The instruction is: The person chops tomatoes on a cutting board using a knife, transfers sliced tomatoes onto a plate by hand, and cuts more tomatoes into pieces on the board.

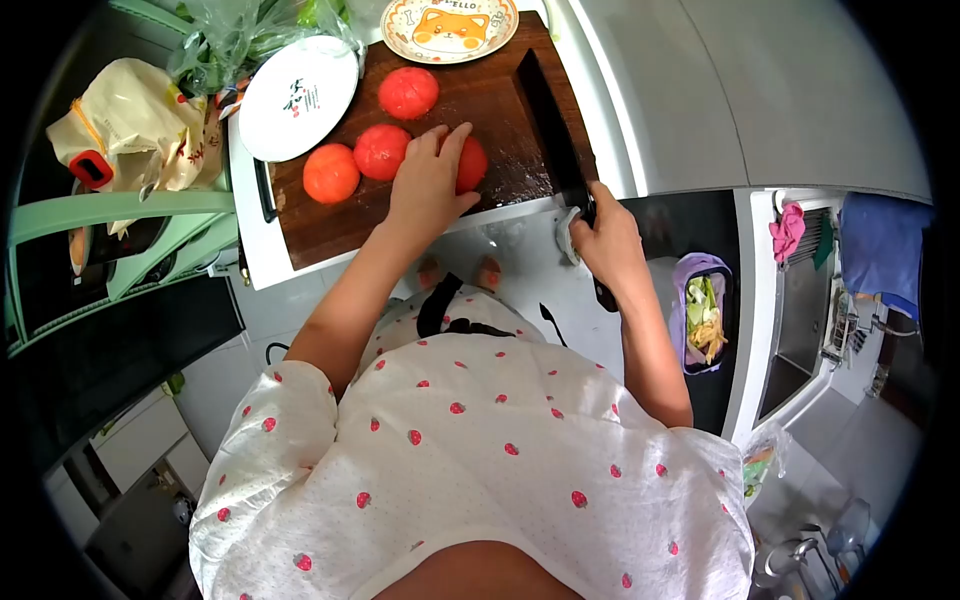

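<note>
On a dark wooden cutting board (330, 236) lie several red tomatoes that look peeled. My left hand (428, 182) is closed over one tomato (473, 165) on the board, its fingers partly hiding it. Just left of those fingers sits another tomato (381, 153), with a more orange one (331, 174) beside it and a third (409, 93) farther back. My right hand (613, 246) grips the handle of a kitchen knife (551, 120). The knife's wide dark blade reaches over the board's right side, apart from the tomatoes.
A white plate (298, 98) lies at the board's left edge, and a dog-patterned plate (450, 32) at its far end. Greens in plastic (255, 40) and a cream bag (140, 120) are at the left. A purple-lined bin (703, 310) with scraps stands low on the right.
</note>
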`<state>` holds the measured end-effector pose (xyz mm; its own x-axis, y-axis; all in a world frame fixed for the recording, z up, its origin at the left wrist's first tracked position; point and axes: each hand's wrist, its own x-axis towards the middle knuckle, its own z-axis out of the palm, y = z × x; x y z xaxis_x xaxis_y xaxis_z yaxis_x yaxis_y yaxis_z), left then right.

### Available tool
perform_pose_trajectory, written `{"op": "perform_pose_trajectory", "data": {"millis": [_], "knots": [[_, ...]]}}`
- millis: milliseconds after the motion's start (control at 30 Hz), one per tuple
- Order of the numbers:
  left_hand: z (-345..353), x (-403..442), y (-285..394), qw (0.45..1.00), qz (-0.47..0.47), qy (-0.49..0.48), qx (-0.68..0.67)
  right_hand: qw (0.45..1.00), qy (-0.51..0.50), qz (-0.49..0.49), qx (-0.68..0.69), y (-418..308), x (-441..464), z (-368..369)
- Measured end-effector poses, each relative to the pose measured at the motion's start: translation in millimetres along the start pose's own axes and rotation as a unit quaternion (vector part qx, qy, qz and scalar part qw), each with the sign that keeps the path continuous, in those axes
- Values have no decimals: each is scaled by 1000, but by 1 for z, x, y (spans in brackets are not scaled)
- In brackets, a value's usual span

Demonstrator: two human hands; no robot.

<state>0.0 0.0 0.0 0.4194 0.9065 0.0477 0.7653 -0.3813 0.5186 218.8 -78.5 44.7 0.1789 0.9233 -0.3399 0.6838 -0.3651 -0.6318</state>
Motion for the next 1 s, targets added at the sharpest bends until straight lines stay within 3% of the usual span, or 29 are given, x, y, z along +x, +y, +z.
{"op": "perform_pose_trajectory", "data": {"millis": [167,267,367,467,567,667,767,1000], "knots": [[17,4,1,999,0,44,17,999,29,10,7,17,12,14],[22,15,8,998,-27,57,17,989,-28,70,127,8,13,2],[26,28,12,998,-40,48,4,985,-23,58,161,15,15,4],[22,42,18,983,-102,14,-153,978,-28,56,199,20,17,2],[28,49,17,966,-1,36,-255,977,-37,57,204,24,11,3],[35,51,14,983,108,41,-140,980,-50,60,181,23,6,-1],[36,43,10,982,100,89,-136,984,-55,45,163,29,6,-4],[44,24,3,961,-19,112,-254,992,-11,15,121,19,-7,-17]]}}
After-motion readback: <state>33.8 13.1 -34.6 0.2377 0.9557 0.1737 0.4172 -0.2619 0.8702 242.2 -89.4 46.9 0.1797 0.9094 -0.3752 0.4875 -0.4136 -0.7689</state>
